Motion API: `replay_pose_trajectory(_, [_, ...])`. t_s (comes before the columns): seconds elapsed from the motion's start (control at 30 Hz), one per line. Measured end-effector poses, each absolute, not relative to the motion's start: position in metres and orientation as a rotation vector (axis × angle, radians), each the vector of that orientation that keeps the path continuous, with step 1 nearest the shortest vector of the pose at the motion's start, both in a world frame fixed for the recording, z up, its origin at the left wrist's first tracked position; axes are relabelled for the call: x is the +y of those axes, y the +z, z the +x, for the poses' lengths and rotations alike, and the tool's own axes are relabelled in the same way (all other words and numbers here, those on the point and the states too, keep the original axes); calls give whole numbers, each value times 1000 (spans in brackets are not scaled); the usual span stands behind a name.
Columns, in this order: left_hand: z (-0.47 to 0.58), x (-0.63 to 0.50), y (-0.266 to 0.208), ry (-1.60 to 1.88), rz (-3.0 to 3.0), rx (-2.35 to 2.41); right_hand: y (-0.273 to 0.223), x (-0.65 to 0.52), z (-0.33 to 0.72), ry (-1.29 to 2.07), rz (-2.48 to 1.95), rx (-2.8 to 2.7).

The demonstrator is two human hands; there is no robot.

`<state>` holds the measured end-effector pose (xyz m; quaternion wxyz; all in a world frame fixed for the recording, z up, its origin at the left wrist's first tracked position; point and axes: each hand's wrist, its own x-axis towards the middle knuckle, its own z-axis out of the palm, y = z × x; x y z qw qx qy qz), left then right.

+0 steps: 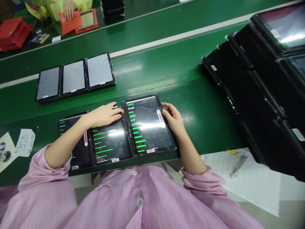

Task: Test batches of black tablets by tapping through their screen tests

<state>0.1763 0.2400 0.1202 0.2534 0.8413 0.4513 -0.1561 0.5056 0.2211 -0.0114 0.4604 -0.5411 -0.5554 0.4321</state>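
Three tablets with black screens and green text lines lie side by side on the green bench in front of me. My left hand (105, 115) rests over the top of the middle tablet (111, 140), fingers stretched toward its top right corner. My right hand (173, 119) is at the right edge of the right tablet (150, 127), its thumb and curled fingers gripping that edge. A pink slider bar shows on this screen. The left tablet (81, 156) shows a similar bar and is partly hidden under my left forearm.
Beyond lie three tablets (73, 76) with pale screens. Tall stacks of black tablets (262, 82) rise at right. A handwritten note (25, 142) lies at left. Across the bench, a co-worker's hand (69, 10) rests on a red sleeve (71, 24), near a red stack (14, 33).
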Motion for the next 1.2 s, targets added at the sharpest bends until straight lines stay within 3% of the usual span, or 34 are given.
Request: replay_pose_trajectory(1.2, [185,235,110,-348,2263,1294,-8,231,509,1114,-1338,-1398])
